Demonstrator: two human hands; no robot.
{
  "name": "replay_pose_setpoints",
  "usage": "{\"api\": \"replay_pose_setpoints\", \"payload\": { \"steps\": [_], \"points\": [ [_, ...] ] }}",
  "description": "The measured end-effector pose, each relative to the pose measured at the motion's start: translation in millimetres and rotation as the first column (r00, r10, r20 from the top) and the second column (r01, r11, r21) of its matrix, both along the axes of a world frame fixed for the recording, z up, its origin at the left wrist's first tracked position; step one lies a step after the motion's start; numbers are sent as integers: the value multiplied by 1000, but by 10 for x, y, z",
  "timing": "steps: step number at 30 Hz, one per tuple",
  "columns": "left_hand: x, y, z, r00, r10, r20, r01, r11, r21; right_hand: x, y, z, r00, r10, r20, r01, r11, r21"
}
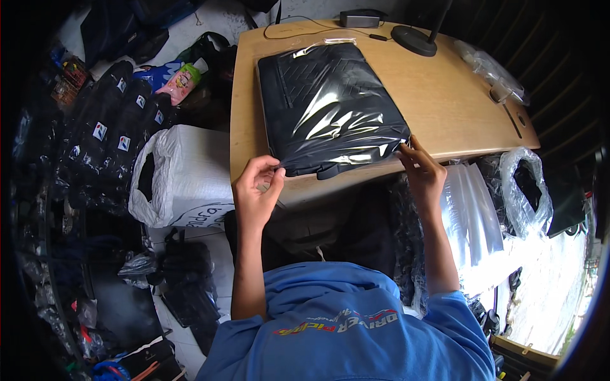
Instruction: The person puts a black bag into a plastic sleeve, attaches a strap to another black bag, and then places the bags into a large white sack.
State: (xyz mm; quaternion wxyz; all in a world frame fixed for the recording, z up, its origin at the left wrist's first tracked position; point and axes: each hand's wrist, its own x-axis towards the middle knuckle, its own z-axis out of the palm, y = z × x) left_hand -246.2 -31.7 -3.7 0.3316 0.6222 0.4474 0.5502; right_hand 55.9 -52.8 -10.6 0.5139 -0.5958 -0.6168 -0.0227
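Note:
A black bag [311, 92] with a quilted pattern and a zip lies flat on the desk inside a shiny clear plastic sleeve [356, 124]. The sleeve is creased and bunched along the near side, where a dark strap or handle hangs slightly over the desk edge. My left hand [257, 193] pinches the sleeve at its near left corner, thumb and forefinger closed together. At the near right corner, my right hand [424, 168] grips the plastic between thumb and fingers. The bag's underside is hidden.
The wooden desk [438, 114] carries a lamp base [413, 41], a dark box [360, 18], a cable and clear plastic packaging [489, 70]. Left of it stand a white woven sack [190, 171] and several wrapped black bags [105, 120]. Clear plastic sheets [470, 209] hang at right.

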Motion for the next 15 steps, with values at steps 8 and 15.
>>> {"api": "replay_pose_setpoints", "payload": {
  "steps": [8,15],
  "points": [
    [-112,244,44,712,327,-621,95,832,547,-367,-55,212,896,28,443,16,995,-94],
    [-11,251,56,671,456,-584,150,689,709,-1066,326,325,741,376,557,-462,887,16]
  ]
}}
